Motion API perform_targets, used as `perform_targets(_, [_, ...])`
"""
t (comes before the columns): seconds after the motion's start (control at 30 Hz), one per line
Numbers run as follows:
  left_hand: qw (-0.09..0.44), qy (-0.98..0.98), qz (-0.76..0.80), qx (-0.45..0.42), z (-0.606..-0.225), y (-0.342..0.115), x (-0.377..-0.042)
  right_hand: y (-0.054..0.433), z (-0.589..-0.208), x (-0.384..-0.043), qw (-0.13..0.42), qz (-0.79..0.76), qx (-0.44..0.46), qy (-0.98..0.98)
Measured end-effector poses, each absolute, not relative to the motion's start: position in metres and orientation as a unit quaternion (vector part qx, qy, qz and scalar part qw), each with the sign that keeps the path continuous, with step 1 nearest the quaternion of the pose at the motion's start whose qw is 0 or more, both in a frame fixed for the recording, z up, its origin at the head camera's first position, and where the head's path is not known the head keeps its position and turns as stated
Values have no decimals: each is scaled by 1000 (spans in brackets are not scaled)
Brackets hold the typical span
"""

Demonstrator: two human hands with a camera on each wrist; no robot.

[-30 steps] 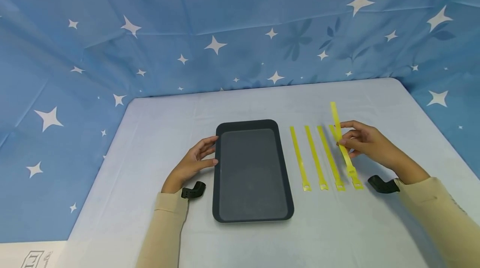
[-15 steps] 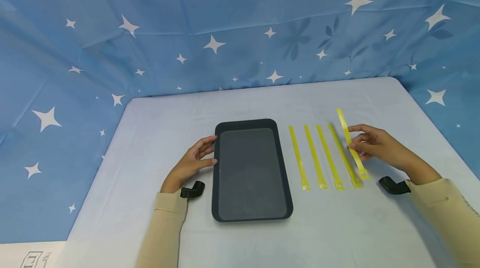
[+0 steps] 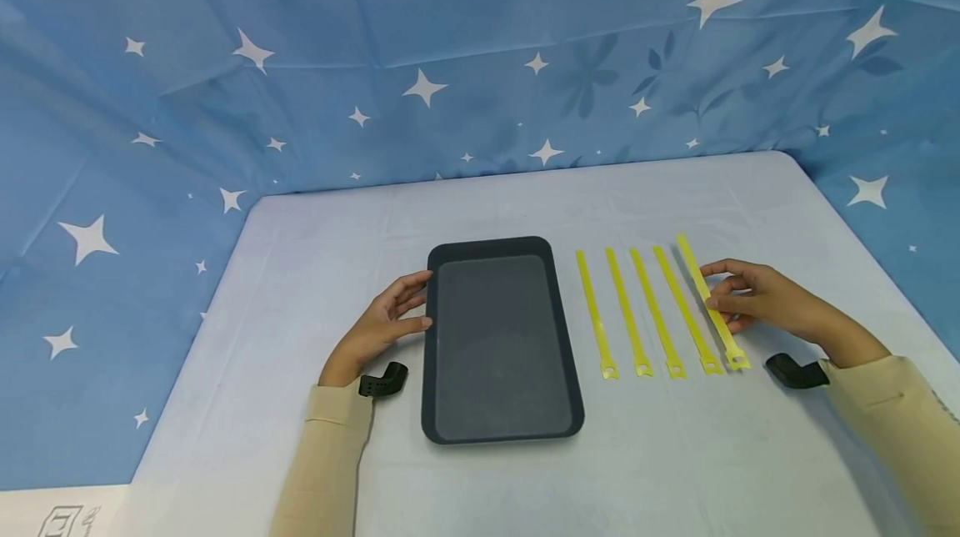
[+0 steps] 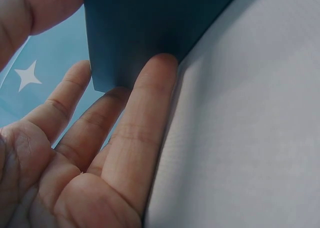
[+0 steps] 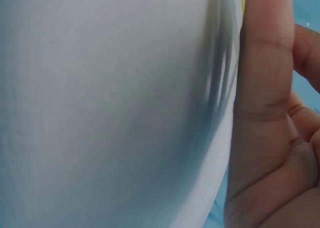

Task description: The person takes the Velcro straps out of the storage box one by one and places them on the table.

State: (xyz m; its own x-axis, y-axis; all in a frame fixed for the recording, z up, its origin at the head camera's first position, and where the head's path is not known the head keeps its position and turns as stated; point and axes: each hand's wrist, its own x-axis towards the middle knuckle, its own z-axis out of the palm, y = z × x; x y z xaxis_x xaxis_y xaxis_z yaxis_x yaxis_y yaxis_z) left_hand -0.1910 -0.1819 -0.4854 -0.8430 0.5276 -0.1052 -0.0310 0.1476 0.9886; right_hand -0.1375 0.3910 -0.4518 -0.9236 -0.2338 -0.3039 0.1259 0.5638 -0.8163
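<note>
Between the thumb and fingers of my right hand [image 3: 772, 301] is a yellow cable tie [image 3: 727, 340] with a slotted head, slanting close over the white table. Only slivers of yellow show by the thumb [image 5: 262, 78] in the right wrist view. Just left of it, several matching yellow cable ties [image 3: 628, 312] lie in a row, slotted heads toward me. A dark rectangular tray [image 3: 502, 353] lies farther left. My left hand [image 3: 375, 328] rests against the tray's left side, its extended fingers [image 4: 135, 123] touching the dark wall in the left wrist view.
A white cloth [image 3: 637, 454] covers the table. Behind it hangs a blue curtain [image 3: 315, 20] with white stars. A printed pale sheet [image 3: 97, 512] shows at the lower left corner. Each wrist wears a black camera band [image 3: 382, 380].
My right hand has moved right and slightly toward me, lowering the held cable tie from over the row's last one to a spot right of it. The left hand stays at the tray.
</note>
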Motion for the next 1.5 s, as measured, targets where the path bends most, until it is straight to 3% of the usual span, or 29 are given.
perform_targets(0.3, [223, 726, 630, 163, -484, -182, -190, 390, -453, -139, 217, -456, -20, 863])
perform_targets(1.23, [226, 723, 633, 159, -484, -181, -187, 387, -451, -138, 196, -399, -2, 896])
perform_targets(1.5, [220, 726, 630, 165, -486, -183, -190, 386, -446, -129, 151, -344, 10, 927])
